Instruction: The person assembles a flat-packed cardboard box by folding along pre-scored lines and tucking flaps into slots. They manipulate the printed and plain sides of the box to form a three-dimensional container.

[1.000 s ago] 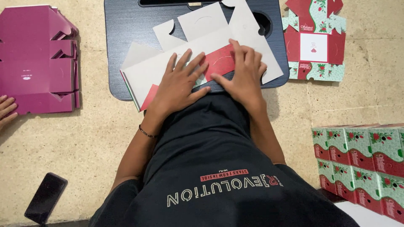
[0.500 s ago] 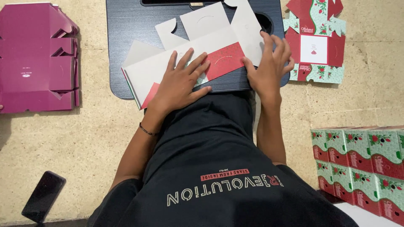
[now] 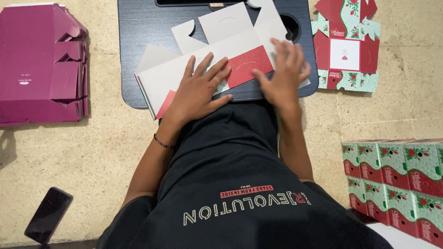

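Carton blank [image 3: 207, 60] flat on table [image 3: 138, 27], near front edge. I see left hand [image 3: 200, 92] pressing it, fingers spread; right hand [image 3: 284, 76] open, blurred, gripping nothing.

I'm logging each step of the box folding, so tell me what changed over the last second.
The right hand left the red panel beside the left hand, went out to the right edge of the flat box blank, and is now back over it, blurred and fingers spread. It has taken no grip. The left hand stayed pressed flat on the blank. The dark lap tray, the purple stack and the phone kept their places.
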